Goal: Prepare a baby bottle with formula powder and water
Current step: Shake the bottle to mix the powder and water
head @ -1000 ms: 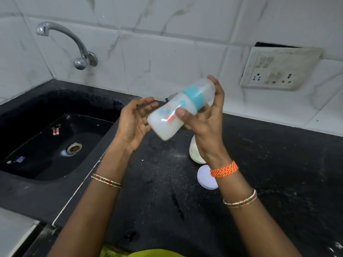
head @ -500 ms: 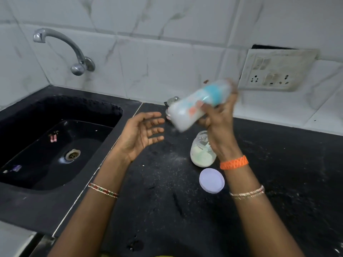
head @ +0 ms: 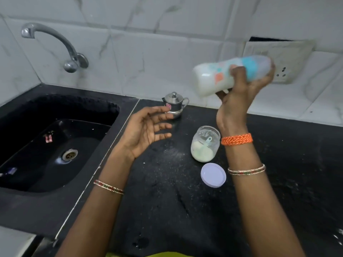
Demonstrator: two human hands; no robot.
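Nearest lay a round, pale lilac plastic lid on the speckled black stone counter. Just beyond stood a clear rounded jar of cream powder with a plastic scoop inside. The left hand hung empty, palm up, fingers spread. Higher, the right hand gripped the blurred, milky baby bottle, nearly horizontal, before the marbled tiles.

One bottle, one jar, one lid, one pot.
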